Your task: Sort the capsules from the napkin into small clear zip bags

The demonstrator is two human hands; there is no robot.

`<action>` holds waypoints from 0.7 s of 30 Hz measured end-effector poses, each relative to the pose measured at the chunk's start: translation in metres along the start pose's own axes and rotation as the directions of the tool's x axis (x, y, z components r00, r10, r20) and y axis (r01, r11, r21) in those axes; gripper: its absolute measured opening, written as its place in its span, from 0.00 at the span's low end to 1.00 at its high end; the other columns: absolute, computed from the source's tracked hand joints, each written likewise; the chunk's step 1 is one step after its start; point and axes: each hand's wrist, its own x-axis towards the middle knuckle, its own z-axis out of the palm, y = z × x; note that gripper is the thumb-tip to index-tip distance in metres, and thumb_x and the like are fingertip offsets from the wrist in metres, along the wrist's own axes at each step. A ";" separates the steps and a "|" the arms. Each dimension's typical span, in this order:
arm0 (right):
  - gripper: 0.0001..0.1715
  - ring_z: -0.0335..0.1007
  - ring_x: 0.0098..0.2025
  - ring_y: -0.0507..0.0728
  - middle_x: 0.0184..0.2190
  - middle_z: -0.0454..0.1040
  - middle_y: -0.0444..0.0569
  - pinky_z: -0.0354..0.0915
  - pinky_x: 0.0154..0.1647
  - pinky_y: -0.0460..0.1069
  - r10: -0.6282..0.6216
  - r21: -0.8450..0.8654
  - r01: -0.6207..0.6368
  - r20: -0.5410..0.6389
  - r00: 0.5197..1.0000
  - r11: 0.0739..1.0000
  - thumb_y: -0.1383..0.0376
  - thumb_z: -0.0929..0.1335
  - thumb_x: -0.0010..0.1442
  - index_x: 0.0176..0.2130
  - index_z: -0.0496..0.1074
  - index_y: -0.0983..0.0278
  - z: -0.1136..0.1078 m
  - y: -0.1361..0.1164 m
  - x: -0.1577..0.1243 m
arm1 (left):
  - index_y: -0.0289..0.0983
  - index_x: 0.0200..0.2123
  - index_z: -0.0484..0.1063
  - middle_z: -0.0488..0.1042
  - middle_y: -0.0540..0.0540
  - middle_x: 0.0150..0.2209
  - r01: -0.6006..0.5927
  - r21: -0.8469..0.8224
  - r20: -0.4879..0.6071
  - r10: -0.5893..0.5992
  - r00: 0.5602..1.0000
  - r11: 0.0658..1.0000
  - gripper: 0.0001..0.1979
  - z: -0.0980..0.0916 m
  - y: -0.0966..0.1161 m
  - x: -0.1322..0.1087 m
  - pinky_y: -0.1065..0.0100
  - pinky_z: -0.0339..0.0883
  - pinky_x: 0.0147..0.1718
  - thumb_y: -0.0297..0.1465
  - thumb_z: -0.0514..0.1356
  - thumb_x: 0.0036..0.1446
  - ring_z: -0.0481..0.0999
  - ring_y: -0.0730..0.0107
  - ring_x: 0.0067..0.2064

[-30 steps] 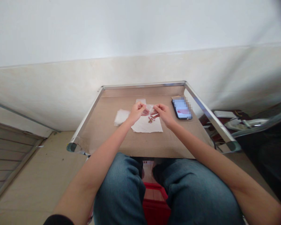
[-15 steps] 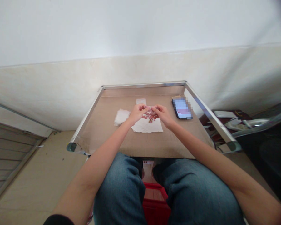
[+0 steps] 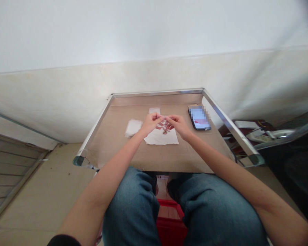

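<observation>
My left hand [image 3: 153, 122] and my right hand [image 3: 175, 123] meet above a white paper sheet [image 3: 161, 138], thumbs and forefingers pinched close together. Between the fingertips is a thin, see-through piece that looks like a small clear plastic bag; the fingers cover most of it. Right below the hands, several small reddish-brown bits [image 3: 165, 131] lie on the paper. A stack of small clear plastic bags [image 3: 132, 127] sits left of my left hand. Behind the hands lies another small translucent packet [image 3: 154, 110].
A phone [image 3: 200, 118] with its screen lit lies at the right of the cardboard-covered tabletop [image 3: 113, 143]. Metal rails [image 3: 159, 92] frame the table against the wall. Under it, between my knees, is a red plastic object [image 3: 170, 225]. Cluttered items [image 3: 256, 131] stand off to the right.
The fingers have shifted slightly, with the fingertips of both hands a little closer together. Everything on the table stays where it was.
</observation>
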 end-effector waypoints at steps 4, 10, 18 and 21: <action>0.20 0.65 0.19 0.48 0.20 0.70 0.45 0.61 0.19 0.43 -0.008 -0.015 0.007 -0.023 1.000 1.000 0.51 0.66 0.49 0.30 0.70 0.66 0.001 0.000 0.001 | 0.33 0.30 0.65 0.71 0.47 0.29 -0.004 0.023 -0.004 0.004 1.000 1.000 0.13 -0.001 -0.003 0.001 0.76 0.68 0.22 0.37 0.59 0.48 0.72 0.76 0.29; 0.17 0.63 0.19 0.48 0.18 0.67 0.42 0.60 0.18 0.42 -0.053 -0.041 0.052 -0.036 0.998 0.998 0.53 0.66 0.50 0.27 0.68 0.65 0.003 -0.002 0.000 | 0.33 0.29 0.65 0.71 0.47 0.29 0.017 0.017 -0.010 -0.017 1.000 1.000 0.12 0.001 0.000 0.001 0.74 0.68 0.22 0.36 0.60 0.48 0.72 0.75 0.28; 0.17 0.63 0.19 0.48 0.18 0.67 0.42 0.60 0.18 0.42 -0.089 -0.036 0.089 -0.014 0.996 0.995 0.52 0.65 0.52 0.29 0.68 0.65 0.001 -0.002 0.001 | 0.33 0.29 0.66 0.71 0.47 0.28 0.005 -0.008 -0.033 -0.005 0.999 1.000 0.14 0.001 0.002 0.003 0.72 0.69 0.22 0.38 0.61 0.46 0.72 0.74 0.27; 0.18 0.63 0.18 0.48 0.19 0.67 0.43 0.60 0.18 0.42 -0.095 -0.051 0.094 -0.009 0.995 0.994 0.52 0.65 0.52 0.30 0.69 0.65 0.002 -0.001 0.001 | 0.32 0.30 0.68 0.71 0.46 0.27 0.007 0.007 -0.059 -0.006 0.998 1.000 0.13 0.000 0.001 0.002 0.72 0.69 0.21 0.37 0.61 0.47 0.72 0.74 0.27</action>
